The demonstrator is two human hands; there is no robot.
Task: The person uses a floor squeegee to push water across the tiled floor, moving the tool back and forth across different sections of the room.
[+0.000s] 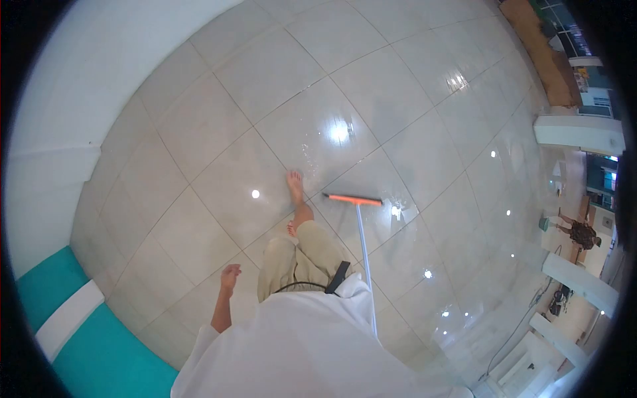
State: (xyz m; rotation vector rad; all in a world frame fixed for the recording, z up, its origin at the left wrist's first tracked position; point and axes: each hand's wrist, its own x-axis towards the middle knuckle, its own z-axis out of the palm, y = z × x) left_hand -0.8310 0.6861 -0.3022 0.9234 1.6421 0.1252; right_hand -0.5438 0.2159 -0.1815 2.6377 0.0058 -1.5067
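My left hand point(230, 275) hangs at my left side above the floor, its fingers loosely bent and apart, holding nothing. To the right of my legs stands a floor squeegee with an orange head point(355, 199) resting on wet, shiny tiles. Its pale pole point(365, 252) runs back along my right side and disappears by my white shirt point(318, 338). My right hand is out of sight, so its grip on the pole does not show. One bare foot point(295, 182) is set forward, left of the squeegee head.
Large glossy floor tiles point(219, 159) spread ahead, with light reflections and wet patches. A white wall point(99, 86) with a teal lower part point(113, 351) lies to the left. Pillars point(577, 136), a cable point(511, 325) and another person point(584, 234) are at the far right.
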